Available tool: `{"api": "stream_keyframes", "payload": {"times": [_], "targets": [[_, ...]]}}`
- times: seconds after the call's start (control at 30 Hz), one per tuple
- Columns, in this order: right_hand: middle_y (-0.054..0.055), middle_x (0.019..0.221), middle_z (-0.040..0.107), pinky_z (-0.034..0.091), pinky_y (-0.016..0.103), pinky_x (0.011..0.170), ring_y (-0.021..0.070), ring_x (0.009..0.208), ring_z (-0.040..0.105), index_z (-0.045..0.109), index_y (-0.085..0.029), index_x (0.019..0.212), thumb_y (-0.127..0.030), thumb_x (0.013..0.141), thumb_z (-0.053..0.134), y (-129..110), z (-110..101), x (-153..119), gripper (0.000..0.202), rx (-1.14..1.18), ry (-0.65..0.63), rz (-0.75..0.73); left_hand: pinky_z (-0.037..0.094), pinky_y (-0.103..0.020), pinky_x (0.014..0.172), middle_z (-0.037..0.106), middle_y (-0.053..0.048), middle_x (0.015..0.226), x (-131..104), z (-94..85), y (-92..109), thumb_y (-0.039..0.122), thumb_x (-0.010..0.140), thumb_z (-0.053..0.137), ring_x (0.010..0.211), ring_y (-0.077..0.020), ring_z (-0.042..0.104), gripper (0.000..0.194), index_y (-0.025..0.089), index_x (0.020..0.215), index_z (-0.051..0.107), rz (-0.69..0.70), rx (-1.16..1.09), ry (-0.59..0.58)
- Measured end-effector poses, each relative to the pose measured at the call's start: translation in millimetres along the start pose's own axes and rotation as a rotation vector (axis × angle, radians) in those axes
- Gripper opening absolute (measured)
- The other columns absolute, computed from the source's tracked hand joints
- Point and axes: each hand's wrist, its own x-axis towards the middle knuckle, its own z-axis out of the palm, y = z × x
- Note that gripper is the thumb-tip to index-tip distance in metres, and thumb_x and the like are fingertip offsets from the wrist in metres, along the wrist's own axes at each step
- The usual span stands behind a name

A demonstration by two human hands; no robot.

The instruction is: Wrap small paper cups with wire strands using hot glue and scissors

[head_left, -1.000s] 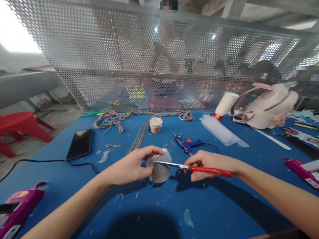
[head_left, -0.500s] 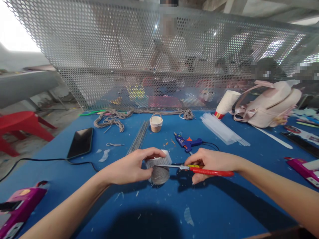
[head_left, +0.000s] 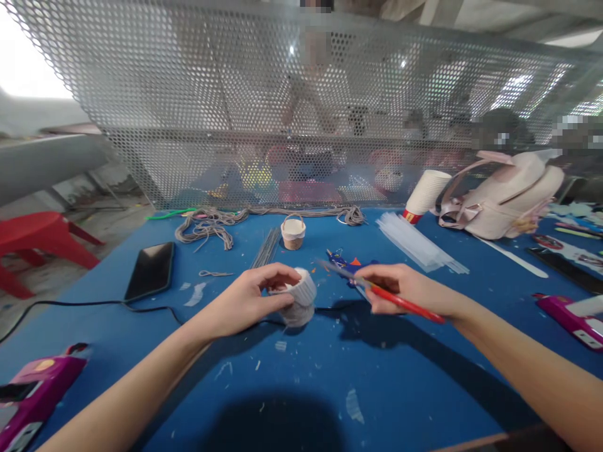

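Note:
My left hand [head_left: 257, 295] is closed round a small basket [head_left: 304, 294], its thumb and fingers at the left side. The basket has a white ribbed band round its top and a grey lower part, and it is tilted above the blue table. To the right, my right hand [head_left: 396, 289] grips scissors [head_left: 400, 302] by their red handle, with the blades, smeared by motion, pointing up and left, apart from the basket. A blue glue gun [head_left: 351, 267] lies just behind the scissors. Farther back stands a small finished-looking basket [head_left: 293, 233] with a handle and a white rim.
Grey cord [head_left: 205, 229] and thin grey rods [head_left: 266, 248] lie toward the back. A phone [head_left: 151, 270] is at left, translucent strips [head_left: 419, 242] at right, near stacked paper cups [head_left: 426, 194] and a pale backpack [head_left: 506, 194]. A perforated metal panel [head_left: 211, 94] borders the table.
The scissors have come away from the basket's band, moving up and right with my right hand. My left hand has tilted the basket and raised it slightly. A small white scrap now lies below it.

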Motion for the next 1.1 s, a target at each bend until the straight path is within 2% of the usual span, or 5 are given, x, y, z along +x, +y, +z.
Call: {"api": "stream_keyframes", "payload": {"times": [0.1, 0.3, 0.57, 0.8, 1.1], "targets": [[0.004, 0.079, 0.063, 0.05, 0.026, 0.053, 0.0149, 0.063, 0.061, 0.055, -0.018, 0.097, -0.05, 0.066, 0.076, 10.9, 21.1, 17.8, 0.049, 0.508, 0.251, 0.097, 0.051, -0.028, 0.076, 0.068, -0.002, 0.089, -0.2, 2.7, -0.3, 0.026, 0.075, 0.064, 0.08, -0.0167, 0.061, 0.02, 0.02, 0.094, 0.066, 0.017, -0.021, 0.016], [-0.005, 0.061, 0.058, 0.053, 0.027, 0.049, 0.0119, 0.051, 0.059, 0.054, -0.018, 0.082, -0.044, 0.054, 0.086, 16.9, 68.9, 51.6, 0.049, 0.905, 0.253, 0.19, 0.05, -0.031, 0.081, 0.067, -0.005, 0.093, -3.6, 14.1, -2.7, 0.025, 0.076, 0.059, 0.083, -0.0172, 0.06, 0.02, 0.018, 0.095, 0.063, 0.078, 0.009, 0.156], [-0.01, 0.059, 0.055, 0.044, 0.021, 0.048, 0.0074, 0.048, 0.054, 0.052, -0.02, 0.085, -0.025, 0.039, 0.092, 7.5, 70.4, 64.9, 0.062, 0.972, 0.39, 0.061, 0.046, -0.031, 0.09, 0.065, -0.004, 0.103, -3.3, 16.5, -12.1, 0.015, 0.077, 0.051, 0.101, -0.0193, 0.06, 0.026, 0.021, 0.101, 0.058, 0.151, 0.179, 0.214], [-0.01, 0.066, 0.056, 0.047, 0.025, 0.06, 0.0091, 0.056, 0.054, 0.05, -0.023, 0.095, -0.028, 0.043, 0.09, 4.6, 72.3, 73.8, 0.066, 0.845, 0.479, -0.077, 0.047, -0.03, 0.085, 0.065, -0.004, 0.098, -3.6, 18.5, -5.3, 0.017, 0.075, 0.05, 0.096, -0.0207, 0.06, 0.018, 0.023, 0.085, 0.063, 0.102, 0.317, 0.291], [-0.01, 0.061, 0.054, 0.042, 0.025, 0.059, 0.0093, 0.054, 0.05, 0.049, -0.021, 0.093, -0.036, 0.048, 0.087, 6.1, 76.6, 81.7, 0.06, 0.757, 0.483, -0.077, 0.048, -0.027, 0.068, 0.066, 0.0, 0.075, 1.5, 9.5, 1.5, 0.027, 0.076, 0.059, 0.07, -0.0163, 0.059, 0.017, 0.017, 0.087, 0.067, -0.164, -0.035, 0.043]]}}
